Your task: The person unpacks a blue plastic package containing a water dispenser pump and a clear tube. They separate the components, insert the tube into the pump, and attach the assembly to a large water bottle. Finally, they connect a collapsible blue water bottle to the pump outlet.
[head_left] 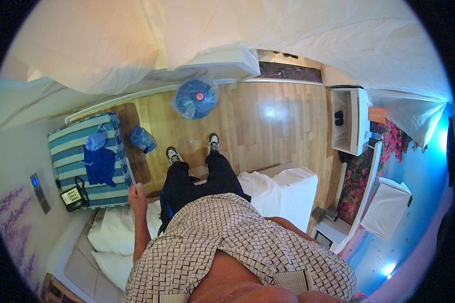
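Observation:
My left hand [137, 193] is closed beside the near right corner of a small table with a striped blue and white cloth [65, 151]. A thin pale strip [130, 171] runs up from the fingers along the cloth's edge. Whether it is a held thing or part of the table, I cannot tell. On the cloth lie a blue crumpled cloth or bag [101, 165], a light blue plastic-wrapped bundle [96, 141] and a black desk telephone [74, 198]. My right forearm [290, 227] shows in part; its hand is hidden behind my body.
A large blue water bottle [189, 103] in clear plastic stands on the wooden floor ahead, and a blue plastic packet [142, 140] lies beside the table. A white-sheeted bed [293, 194] is around my legs. At the right is an open white cabinet [346, 136].

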Demonstrator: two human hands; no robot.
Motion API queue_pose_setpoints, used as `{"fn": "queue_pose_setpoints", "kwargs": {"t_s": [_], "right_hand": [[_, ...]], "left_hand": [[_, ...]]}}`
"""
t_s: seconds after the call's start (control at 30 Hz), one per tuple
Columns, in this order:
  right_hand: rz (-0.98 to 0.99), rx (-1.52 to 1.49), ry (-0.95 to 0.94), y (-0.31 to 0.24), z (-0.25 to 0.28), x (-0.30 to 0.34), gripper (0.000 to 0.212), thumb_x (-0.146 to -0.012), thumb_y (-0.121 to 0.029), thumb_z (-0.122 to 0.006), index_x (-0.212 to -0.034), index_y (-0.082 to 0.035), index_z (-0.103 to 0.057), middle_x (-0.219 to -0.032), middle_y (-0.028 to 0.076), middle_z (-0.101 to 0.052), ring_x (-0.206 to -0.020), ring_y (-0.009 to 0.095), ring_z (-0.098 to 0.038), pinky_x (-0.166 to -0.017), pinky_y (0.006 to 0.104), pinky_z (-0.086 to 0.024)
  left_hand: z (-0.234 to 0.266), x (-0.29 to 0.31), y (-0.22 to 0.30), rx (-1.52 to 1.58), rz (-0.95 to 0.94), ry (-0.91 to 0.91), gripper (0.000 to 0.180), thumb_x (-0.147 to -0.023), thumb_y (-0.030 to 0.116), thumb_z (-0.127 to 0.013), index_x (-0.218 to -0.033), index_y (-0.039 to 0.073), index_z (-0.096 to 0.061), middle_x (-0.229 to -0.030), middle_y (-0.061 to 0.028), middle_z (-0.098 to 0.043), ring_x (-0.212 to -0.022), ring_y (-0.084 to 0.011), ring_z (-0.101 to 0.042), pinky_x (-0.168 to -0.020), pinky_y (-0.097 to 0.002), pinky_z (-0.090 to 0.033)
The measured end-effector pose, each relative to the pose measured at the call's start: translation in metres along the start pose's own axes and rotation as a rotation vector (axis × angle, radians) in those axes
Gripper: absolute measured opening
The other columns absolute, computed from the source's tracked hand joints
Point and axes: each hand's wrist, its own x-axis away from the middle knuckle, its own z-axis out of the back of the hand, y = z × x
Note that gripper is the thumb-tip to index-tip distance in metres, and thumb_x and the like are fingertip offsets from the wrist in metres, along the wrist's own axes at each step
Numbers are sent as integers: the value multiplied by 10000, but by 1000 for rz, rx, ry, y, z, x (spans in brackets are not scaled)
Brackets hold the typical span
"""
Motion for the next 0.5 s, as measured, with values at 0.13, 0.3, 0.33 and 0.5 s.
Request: {"fn": "queue_pose_setpoints", "kwargs": {"t_s": [0.13,0.3,0.33,0.5], "right_hand": [[-21,-4,-28,-1,2,4,443,-822,-259,-695,-1168,14,-653,-1158,182,-686,-1021,279,-637,-923,407,-488],[-31,28,-78,-11,18,-5,450,-829,-264,-696,-1181,14,-651,-1171,178,-684,-1027,269,-633,-932,404,-484],[-31,37,-79,-11,20,-7,452,-831,-265,-696,-1183,13,-650,-1173,177,-683,-1028,268,-632,-934,404,-483],[4,106,-102,11,16,-21,459,-838,-270,-696,-1196,13,-648,-1186,173,-681,-1034,258,-628,-943,401,-479]], "left_hand": [[0,0,-28,71,88,-23,272,-1013,304,-534,-945,53,-613,-599,-25,-519,-424,-113,-479,-376,-280,-391],[6,6,3,151,195,1,337,-1006,344,-545,-823,63,-576,-573,-25,-525,-453,-104,-502,-410,-274,-405],[5,4,5,184,192,0,344,-1007,348,-544,-815,63,-571,-567,-22,-518,-449,-102,-497,-405,-273,-402],[14,3,-13,133,160,43,354,-1007,347,-549,-781,74,-535,-571,-19,-508,-433,-107,-481,-394,-281,-398]]}}
